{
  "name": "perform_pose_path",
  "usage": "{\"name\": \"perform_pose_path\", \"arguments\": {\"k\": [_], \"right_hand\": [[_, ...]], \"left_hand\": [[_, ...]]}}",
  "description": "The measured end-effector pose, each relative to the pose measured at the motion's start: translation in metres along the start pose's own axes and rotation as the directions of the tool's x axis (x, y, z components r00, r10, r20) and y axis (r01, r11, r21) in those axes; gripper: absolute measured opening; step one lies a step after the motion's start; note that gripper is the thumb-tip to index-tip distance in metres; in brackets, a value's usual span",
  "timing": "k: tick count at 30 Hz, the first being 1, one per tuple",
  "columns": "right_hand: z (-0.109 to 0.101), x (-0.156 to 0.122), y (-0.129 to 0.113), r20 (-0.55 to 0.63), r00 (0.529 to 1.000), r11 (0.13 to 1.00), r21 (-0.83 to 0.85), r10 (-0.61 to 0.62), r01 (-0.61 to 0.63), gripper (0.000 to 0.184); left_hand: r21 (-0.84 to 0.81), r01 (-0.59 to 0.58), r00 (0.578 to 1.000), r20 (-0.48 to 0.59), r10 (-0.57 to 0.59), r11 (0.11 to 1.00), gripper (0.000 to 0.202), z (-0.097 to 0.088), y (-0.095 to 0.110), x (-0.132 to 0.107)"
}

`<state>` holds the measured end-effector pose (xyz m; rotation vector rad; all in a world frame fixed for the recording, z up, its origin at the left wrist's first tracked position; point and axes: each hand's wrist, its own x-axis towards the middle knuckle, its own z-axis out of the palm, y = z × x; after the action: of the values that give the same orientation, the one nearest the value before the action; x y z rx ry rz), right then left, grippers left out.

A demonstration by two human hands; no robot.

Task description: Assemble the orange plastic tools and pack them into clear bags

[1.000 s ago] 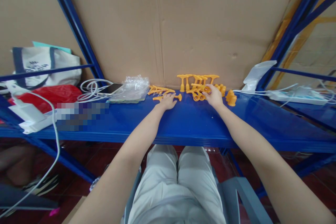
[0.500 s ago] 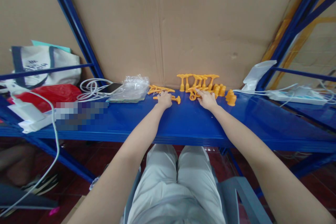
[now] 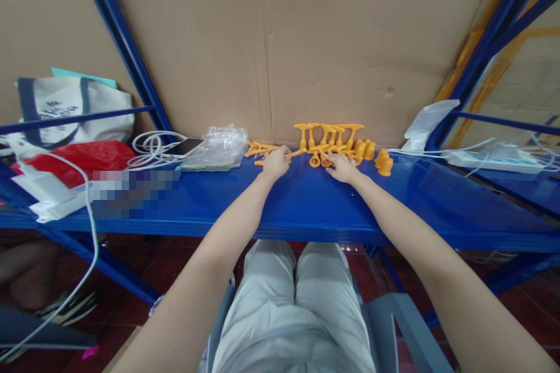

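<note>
The yellow piece (image 3: 297,152) in the left hand (image 3: 276,164) now points farther back (nearer the front a second ago); the right hand (image 3: 343,168) has shifted leftward.

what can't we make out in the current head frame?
All in the head view:
Left hand: whether its grip is closed on the yellow stick-shaped plastic piece; the hand itself hides its fingertips.
Yellow round-ended plastic pieces: exact count; right hand blocks some.
White cloth bag with navy handles: lettering, blurred.
Clear plastic bags: contents, blurred.
Another person's leg: cut off by left edge.
</note>
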<state>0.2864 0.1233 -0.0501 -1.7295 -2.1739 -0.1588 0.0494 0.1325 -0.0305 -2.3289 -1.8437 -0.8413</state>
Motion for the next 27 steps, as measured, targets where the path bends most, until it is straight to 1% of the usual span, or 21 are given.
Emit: {"name": "perform_pose_path", "arguments": {"k": [3, 6, 8, 10, 11, 13, 16, 18, 20, 21, 23, 24, 25, 26, 27], "right_hand": [[0.000, 0.001, 0.002, -0.026, 1.000, 1.000, 0.009, -0.002, 0.002, 0.059], [-0.004, 0.002, 0.005, -0.076, 0.997, 0.999, 0.030, 0.017, -0.014, 0.058], [-0.009, 0.002, 0.009, -0.132, 0.990, 0.998, 0.042, 0.042, -0.036, 0.056], [-0.017, 0.001, 0.015, -0.217, 0.972, 0.996, 0.040, 0.089, -0.082, 0.055], [-0.022, 0.000, 0.019, -0.267, 0.956, 0.992, 0.036, 0.125, -0.119, 0.054], [-0.033, -0.003, 0.030, -0.370, 0.902, 0.974, 0.034, 0.221, -0.224, 0.049], [-0.050, -0.009, 0.048, -0.514, 0.784, 0.928, 0.074, 0.349, -0.365, 0.040], [-0.062, -0.015, 0.058, -0.568, 0.706, 0.889, 0.108, 0.423, -0.446, 0.037], [-0.071, -0.021, 0.066, -0.537, 0.657, 0.816, 0.109, 0.529, -0.568, 0.038], [-0.075, -0.023, 0.069, -0.495, 0.641, 0.771, 0.101, 0.587, -0.629, 0.040], [-0.078, -0.026, 0.075, -0.368, 0.623, 0.689, 0.068, 0.690, -0.722, 0.041], [-0.078, -0.026, 0.078, -0.298, 0.625, 0.666, 0.050, 0.721, -0.744, 0.040], [-0.077, -0.025, 0.082, -0.230, 0.638, 0.662, 0.037, 0.735, -0.749, 0.037], [-0.075, -0.024, 0.086, -0.169, 0.662, 0.675, 0.031, 0.730, -0.737, 0.032], [-0.072, -0.023, 0.090, -0.126, 0.696, 0.705, 0.037, 0.707, -0.708, 0.027]], "left_hand": [[-0.019, 0.011, 0.999, -0.032, -0.012, 1.000, 0.029, 0.003, -0.002, 0.001], [-0.047, -0.012, 0.999, -0.046, 0.010, 0.999, 0.030, 0.006, -0.003, 0.004], [-0.070, -0.027, 0.999, -0.046, 0.024, 0.997, 0.031, 0.007, -0.003, 0.004], [-0.084, -0.023, 0.999, -0.048, 0.019, 0.996, 0.032, 0.007, -0.002, 0.005], [-0.091, -0.017, 0.999, -0.053, 0.012, 0.996, 0.033, 0.006, -0.001, 0.004], [-0.118, -0.006, 0.997, -0.076, -0.003, 0.993, 0.036, 0.005, 0.000, 0.004], [-0.191, -0.002, 0.989, -0.143, -0.026, 0.982, 0.043, 0.002, 0.002, 0.005], [-0.230, -0.006, 0.983, -0.179, -0.036, 0.973, 0.050, 0.001, 0.003, 0.006], [-0.245, -0.010, 0.982, -0.186, -0.037, 0.969, 0.055, 0.000, 0.004, 0.006], [-0.247, -0.013, 0.982, -0.184, -0.034, 0.969, 0.058, 0.000, 0.004, 0.006], [-0.248, -0.030, 0.983, -0.182, -0.016, 0.968, 0.062, 0.000, 0.004, 0.005], [-0.248, -0.049, 0.983, -0.182, 0.003, 0.967, 0.063, 0.000, 0.003, 0.005], [-0.247, -0.072, 0.983, -0.180, 0.027, 0.966, 0.064, 0.000, 0.003, 0.005], [-0.244, -0.095, 0.983, -0.175, 0.053, 0.965, 0.064, 0.000, 0.002, 0.005], [-0.240, -0.112, 0.984, -0.164, 0.073, 0.964, 0.061, 0.001, 0.001, 0.006]]}}
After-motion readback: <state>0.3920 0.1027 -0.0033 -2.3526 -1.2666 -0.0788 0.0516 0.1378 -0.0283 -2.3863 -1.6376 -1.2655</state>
